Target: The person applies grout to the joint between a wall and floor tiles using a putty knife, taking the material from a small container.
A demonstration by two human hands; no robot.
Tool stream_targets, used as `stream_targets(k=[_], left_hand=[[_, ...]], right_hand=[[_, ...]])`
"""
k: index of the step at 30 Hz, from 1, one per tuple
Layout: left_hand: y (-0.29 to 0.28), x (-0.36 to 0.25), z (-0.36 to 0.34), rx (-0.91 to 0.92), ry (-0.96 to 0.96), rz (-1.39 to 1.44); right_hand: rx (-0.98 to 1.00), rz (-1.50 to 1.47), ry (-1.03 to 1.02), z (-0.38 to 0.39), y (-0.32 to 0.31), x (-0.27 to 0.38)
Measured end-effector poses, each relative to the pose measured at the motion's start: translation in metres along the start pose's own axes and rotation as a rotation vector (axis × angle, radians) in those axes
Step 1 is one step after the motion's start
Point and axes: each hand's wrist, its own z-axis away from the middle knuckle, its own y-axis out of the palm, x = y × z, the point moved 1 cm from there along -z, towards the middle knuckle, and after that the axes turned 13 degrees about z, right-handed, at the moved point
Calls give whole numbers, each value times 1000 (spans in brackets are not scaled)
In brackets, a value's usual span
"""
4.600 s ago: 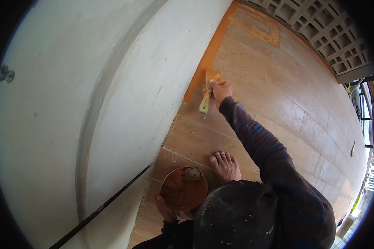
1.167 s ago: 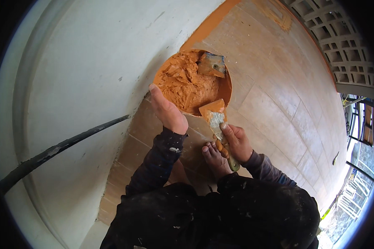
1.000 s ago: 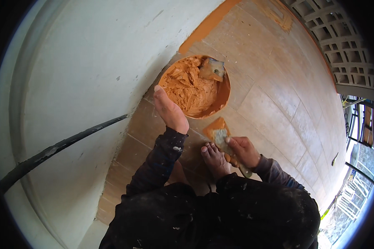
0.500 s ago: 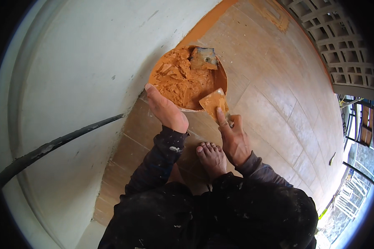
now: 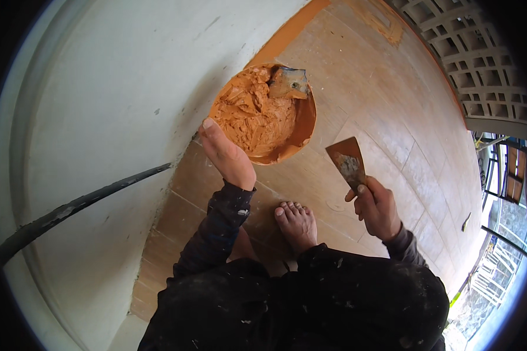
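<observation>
Thick orange paste (image 5: 257,120) fills much of a round bucket (image 5: 308,126) tilted toward me beside the white wall. A worn flat pad or block (image 5: 289,83), smeared with paste, rests inside at the far right. My left hand (image 5: 227,153) grips the bucket at its near left side, thumb at the rim; the other fingers are hidden beneath. Off to the right of the bucket, my right hand (image 5: 378,207) is closed round the handle of a putty knife (image 5: 348,160). Its blade points up and left, stained orange with a greyish patch.
A white wall (image 5: 99,117) runs along the left, with a dark pipe (image 5: 88,200) sticking out low. Orange coating (image 5: 287,32) lines the wall's foot ahead. Brownish floor tiles (image 5: 404,134) spread right toward a pierced block screen (image 5: 468,52). My bare foot (image 5: 297,225) stands below the bucket.
My right hand has drawn the putty knife away from the bucket's near rim, to the right, and turned its blade. The bucket, in my left hand, has shifted slightly.
</observation>
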Motion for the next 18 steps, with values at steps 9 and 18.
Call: stream_targets(k=[9,18], left_hand=[[5,-10,19,208,42,-75],[-1,-19,26,207,62,-199]], right_hand=[[119,352,-319,-38,2,29],[520,36,-193,-46,17,23]])
